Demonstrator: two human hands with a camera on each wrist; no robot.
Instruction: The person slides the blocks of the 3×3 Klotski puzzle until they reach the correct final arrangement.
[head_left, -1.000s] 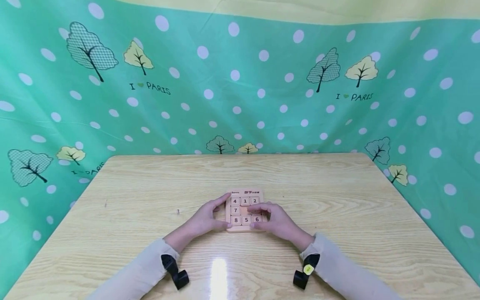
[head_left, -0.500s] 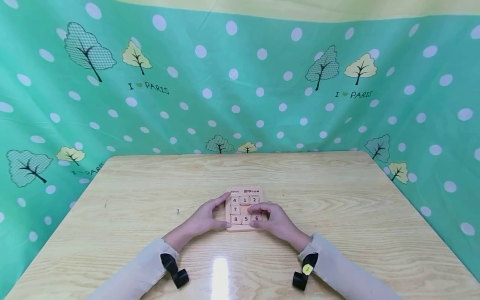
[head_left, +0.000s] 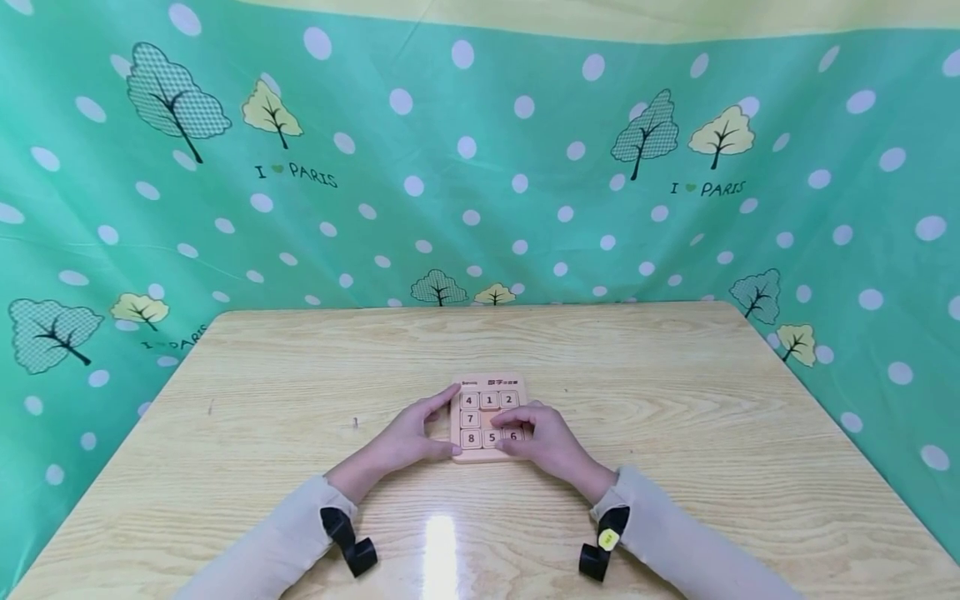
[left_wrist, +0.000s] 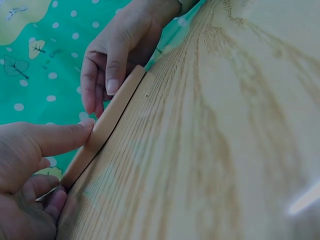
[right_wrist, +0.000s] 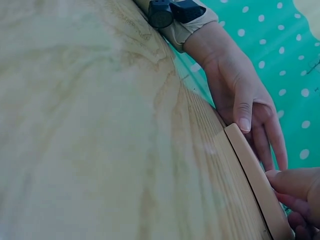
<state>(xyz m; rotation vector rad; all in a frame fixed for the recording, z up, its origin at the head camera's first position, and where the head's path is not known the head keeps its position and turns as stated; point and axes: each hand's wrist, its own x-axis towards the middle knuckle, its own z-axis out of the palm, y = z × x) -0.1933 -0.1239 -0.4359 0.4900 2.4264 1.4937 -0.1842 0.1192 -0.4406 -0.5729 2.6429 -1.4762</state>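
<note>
A pale wooden number slide puzzle (head_left: pixel 480 457) lies flat in the middle of the table in the head view. Tiles 4, 1, 2, 7, 8, 5 and 6 show, with a bare slot in the centre. My left hand (head_left: pixel 405 432) holds the puzzle's left side, thumb at the near corner and index finger at the far corner. Over the right part of the board lies my right hand (head_left: pixel 546 435). Its index fingertip is at the centre slot and its thumb over the lower row, hiding the middle-right square. The puzzle's near edge (left_wrist: pixel 112 115) shows in the left wrist view.
The wood-grain table (head_left: pixel 300 358) carries a bright light reflection (head_left: pixel 439 550) near its front. Behind and at both sides hangs a green dotted cloth (head_left: pixel 480 167). Black camera straps (head_left: pixel 349 542) sit on both wrists.
My right hand has shifted slightly left over the puzzle, its fingertips moving further toward the centre slot. My left hand keeps its place on the left side.
</note>
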